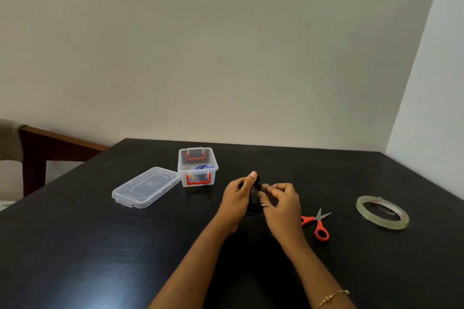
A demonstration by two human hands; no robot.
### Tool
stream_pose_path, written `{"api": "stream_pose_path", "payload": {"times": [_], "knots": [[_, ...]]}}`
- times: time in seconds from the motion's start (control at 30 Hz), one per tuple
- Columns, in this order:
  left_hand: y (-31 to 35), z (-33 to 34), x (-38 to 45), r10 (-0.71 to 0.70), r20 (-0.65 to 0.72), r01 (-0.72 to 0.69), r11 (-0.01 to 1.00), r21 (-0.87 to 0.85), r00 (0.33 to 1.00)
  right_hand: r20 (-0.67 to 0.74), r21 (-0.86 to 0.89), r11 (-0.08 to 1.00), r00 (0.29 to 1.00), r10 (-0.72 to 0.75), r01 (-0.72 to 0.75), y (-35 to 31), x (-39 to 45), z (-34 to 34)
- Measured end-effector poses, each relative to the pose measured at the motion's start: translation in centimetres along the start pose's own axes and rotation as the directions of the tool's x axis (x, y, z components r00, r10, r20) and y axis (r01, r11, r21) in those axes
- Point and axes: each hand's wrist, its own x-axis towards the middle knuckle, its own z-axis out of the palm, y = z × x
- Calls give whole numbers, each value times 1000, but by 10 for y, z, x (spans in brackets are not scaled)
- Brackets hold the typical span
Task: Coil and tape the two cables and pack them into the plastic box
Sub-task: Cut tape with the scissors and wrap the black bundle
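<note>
From the head camera, both hands work together over the dark table [100, 246]. The left hand [237, 198] curls around a bundle of black cable [254, 208], thumb raised at the top, and holds the loops upright. The right hand [283, 202] pinches at the bundle from the other side, with a silvery connector end [265, 205] showing between the two hands. Whether a strip of tape is already on the fingers is too small to tell.

The plastic box [197, 167] stands open beyond the hands, and something blue [203, 167], probably the first cable, lies inside. Its lid [147, 187] lies flat just beside it on the left. The scissors [316, 224] and the tape roll [382, 212] lie to the right, the roll farther out.

To do this step well, the left hand should likely keep the loops squeezed tight and even while the right wraps the loose end around the middle, so the coil cannot spring open before tape goes on.
</note>
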Motion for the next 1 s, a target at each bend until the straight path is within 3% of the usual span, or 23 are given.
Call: {"api": "stream_pose_path", "payload": {"times": [0.17,0.27,0.5,0.8,1.0], "knots": [[3,-4,0,-26,46,28,999,-31,999,183,249,941,965,187,-230,-5,1,-4],[3,-6,0,-37,86,38,999,-5,996,269,335,894,940,211,-297,-8,0,-8],[0,-5,1,-45,133,39,998,43,990,292,321,867,911,293,-382,-8,0,-10],[3,-5,1,-44,117,39,998,45,992,512,466,645,779,361,-605,-9,0,-15],[4,-6,-2,-63,148,60,998,29,987,559,526,524,737,380,-670,-8,-1,-16]]}}
